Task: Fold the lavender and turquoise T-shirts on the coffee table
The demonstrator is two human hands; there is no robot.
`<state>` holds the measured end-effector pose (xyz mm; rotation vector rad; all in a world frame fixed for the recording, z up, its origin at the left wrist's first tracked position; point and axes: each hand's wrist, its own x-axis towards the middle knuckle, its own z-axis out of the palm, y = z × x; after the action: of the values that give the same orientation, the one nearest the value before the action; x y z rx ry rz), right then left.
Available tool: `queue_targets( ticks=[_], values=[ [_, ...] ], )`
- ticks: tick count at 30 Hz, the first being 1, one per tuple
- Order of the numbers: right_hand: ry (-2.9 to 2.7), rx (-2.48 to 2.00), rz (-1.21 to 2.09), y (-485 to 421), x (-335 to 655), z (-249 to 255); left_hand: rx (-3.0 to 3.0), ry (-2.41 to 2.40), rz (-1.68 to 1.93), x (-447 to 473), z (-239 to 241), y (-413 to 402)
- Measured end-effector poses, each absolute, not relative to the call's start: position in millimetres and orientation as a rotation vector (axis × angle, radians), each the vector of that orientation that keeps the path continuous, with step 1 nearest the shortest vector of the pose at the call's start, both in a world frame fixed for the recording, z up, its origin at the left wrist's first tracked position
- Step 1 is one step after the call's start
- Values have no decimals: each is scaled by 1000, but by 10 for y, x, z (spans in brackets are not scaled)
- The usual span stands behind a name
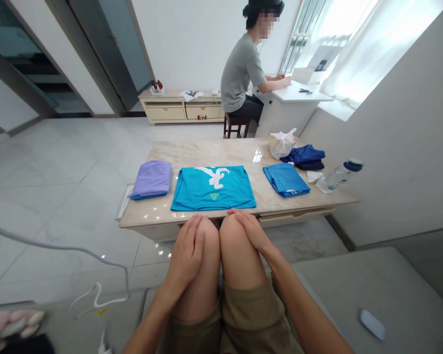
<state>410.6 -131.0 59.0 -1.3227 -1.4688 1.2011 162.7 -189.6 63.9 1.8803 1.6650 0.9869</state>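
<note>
I sit on a grey seat with both knees in front of me. My left hand [186, 253] lies flat on my left knee, fingers stretched out, holding nothing. On my right knee rests my right hand [251, 228], also flat and empty. Just beyond my knees stands a low marble table [239, 150]. A folded turquoise T-shirt with a white print [213, 188] lies at its near middle. To the left lies a folded purple garment [151, 179], to the right a folded blue garment [286, 179].
A white plastic bag [281, 143], a dark blue cloth pile [307, 156] and a water bottle [339, 175] lie at the table's right end. Another person [243, 78] sits on a stool at a white desk behind. A white hanger [96, 295] lies near my left.
</note>
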Motion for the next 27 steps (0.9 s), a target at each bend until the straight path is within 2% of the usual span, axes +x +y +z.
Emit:
queue_targets(
  ticks=[6,9,13,27],
  values=[
    [-1851,-1562,199,-2127,3746,571,2387,1882,987,1854,596,-2275],
    [-1981,-1596,-90,-2395,3642,509,2488,1907,915,1884,621,-2385],
    [-1994,-1608,-195,-2422,3643,469,2512,1919,935,1856,617,-2393],
    [-1976,-1524,-212,-2370,3681,520,2453,1939,1021,1771,592,-2372]
  ],
)
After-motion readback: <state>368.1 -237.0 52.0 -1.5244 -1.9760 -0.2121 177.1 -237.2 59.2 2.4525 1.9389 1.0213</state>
